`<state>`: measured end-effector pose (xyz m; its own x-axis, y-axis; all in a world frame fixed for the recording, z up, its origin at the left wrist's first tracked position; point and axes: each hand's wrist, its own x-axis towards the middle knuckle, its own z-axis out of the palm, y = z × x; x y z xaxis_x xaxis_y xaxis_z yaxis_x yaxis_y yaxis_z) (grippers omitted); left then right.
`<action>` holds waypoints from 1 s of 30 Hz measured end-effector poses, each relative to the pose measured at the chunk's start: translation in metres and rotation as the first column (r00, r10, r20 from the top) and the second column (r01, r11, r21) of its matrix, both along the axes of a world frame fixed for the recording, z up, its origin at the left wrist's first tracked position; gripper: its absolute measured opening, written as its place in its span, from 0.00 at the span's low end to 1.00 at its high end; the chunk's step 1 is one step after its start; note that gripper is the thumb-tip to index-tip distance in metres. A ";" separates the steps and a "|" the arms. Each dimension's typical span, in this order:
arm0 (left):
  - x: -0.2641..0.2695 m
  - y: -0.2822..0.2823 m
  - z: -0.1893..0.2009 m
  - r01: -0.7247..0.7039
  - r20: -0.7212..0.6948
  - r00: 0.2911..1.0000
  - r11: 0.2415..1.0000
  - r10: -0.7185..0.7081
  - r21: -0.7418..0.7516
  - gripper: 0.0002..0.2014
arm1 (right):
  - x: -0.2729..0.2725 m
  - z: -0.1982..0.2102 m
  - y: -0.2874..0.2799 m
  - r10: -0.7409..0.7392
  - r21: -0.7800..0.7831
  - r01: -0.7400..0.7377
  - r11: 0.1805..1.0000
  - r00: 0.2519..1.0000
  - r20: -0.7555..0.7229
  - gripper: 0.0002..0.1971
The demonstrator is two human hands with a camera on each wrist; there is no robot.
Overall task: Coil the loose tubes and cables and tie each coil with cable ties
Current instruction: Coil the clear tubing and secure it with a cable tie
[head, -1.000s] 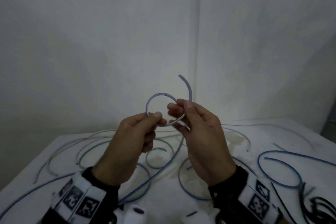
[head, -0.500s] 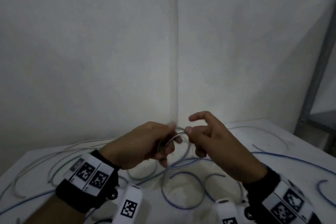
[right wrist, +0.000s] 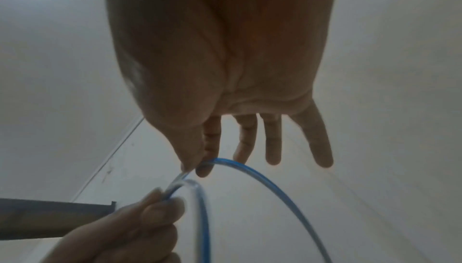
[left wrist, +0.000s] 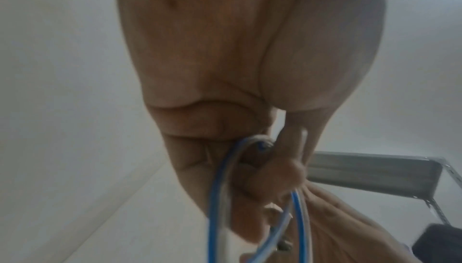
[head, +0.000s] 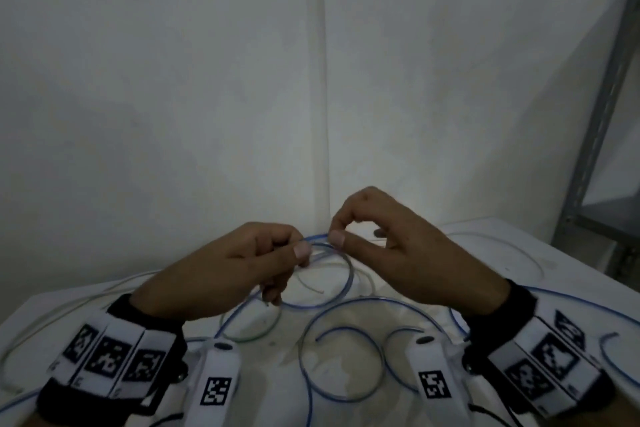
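Both hands were up over the middle of the tabletop (head: 519,253), working the small blue tube coil (head: 332,288). My left hand (head: 242,267) had its fingers curled round the gathered turns at the coil's near-left side, thumb clamped on top; the left wrist view showed two or three strands running through that grip. My right hand (head: 391,246) pinched the free end of the tube (head: 317,237) between thumb and forefinger, just beside the left thumb, with the other three fingers spread loose and holding nothing, as the right wrist view made plain. The coil hung clear above the tabletop, the loose tubes (head: 346,350) lying in open curls beneath it and out toward the left and right edges. Judgement on the step: the tail wanted tucking along the turns, not across them, so it would lie in the same curve and not spring out. Left grip should have held firm while the right fed the end in; letting go with the left too soon would likely have let the stiff tube uncoil. No cable tie showed anywhere in these views, so I would have needed one hand free to fetch one, and the left looked the better anchor for that.
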<state>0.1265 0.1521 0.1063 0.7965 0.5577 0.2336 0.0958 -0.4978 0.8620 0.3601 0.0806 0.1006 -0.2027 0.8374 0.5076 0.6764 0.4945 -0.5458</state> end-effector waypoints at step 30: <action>0.027 0.014 -0.029 -0.050 0.491 0.837 0.926 0.243 -0.373 0.11 | -0.008 -0.018 0.036 0.163 -0.198 -0.548 0.812 0.540 -0.825 0.19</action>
<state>0.1540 0.1661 0.0771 0.5114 0.7771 0.3669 -0.3653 -0.1898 0.9113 0.3520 0.1168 0.0831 -0.2448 0.9313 0.2696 -0.2540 0.2067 -0.9449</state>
